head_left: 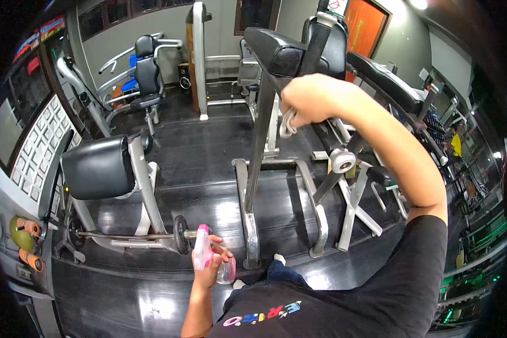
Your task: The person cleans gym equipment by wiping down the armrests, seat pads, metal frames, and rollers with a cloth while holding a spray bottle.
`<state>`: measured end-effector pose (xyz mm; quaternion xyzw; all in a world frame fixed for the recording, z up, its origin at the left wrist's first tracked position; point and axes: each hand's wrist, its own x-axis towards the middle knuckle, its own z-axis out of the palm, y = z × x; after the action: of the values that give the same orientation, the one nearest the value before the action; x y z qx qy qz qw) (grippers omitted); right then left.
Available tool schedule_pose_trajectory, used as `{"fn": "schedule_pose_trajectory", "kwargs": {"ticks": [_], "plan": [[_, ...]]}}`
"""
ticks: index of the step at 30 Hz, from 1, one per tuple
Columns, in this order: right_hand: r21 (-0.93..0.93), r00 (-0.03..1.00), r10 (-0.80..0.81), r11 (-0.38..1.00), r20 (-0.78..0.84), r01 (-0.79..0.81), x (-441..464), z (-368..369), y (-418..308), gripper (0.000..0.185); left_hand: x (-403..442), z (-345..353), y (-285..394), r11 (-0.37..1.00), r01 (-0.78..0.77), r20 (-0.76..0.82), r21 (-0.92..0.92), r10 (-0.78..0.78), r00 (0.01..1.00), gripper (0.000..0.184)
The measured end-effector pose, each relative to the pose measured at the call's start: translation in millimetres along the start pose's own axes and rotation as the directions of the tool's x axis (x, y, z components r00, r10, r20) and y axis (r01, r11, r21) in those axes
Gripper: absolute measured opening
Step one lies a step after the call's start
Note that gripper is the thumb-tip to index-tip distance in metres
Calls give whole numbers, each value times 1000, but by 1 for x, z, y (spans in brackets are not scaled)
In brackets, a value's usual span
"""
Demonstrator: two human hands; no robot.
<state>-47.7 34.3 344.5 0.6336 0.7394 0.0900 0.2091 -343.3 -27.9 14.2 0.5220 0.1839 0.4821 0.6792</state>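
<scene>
My left hand [209, 271] is wrapped round a spray bottle [201, 249] with a pink and white trigger head and a clear body, held low at the front. My raised right hand [316, 100] is closed on a light grey cloth [288, 125], part of which hangs below the fingers. Just beyond that hand are the black padded cushion [275, 49] and the upright metal post [257, 152] of a gym machine. Whether the cloth touches the frame, I cannot tell.
At left stands a bench with a black pad [98, 168] and a barbell [129, 235] low across it. A seated machine [147, 76] is at the back left. The station's metal legs [319, 228] rest on the dark floor [203, 197]. A person in yellow [455, 145] is far right.
</scene>
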Motion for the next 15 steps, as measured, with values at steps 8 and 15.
{"fn": "schedule_pose_trajectory", "kwargs": {"ticks": [8,15], "plan": [[-303,993,-12,952,-121,-26,3,5,-6,20,-3,2,-3,998,66,45,-14,-65,997,65],[413,857,43,888,-513,202,-57,44,47,28,-10,-2,4,999,51,-1,11,-51,999,69]]}}
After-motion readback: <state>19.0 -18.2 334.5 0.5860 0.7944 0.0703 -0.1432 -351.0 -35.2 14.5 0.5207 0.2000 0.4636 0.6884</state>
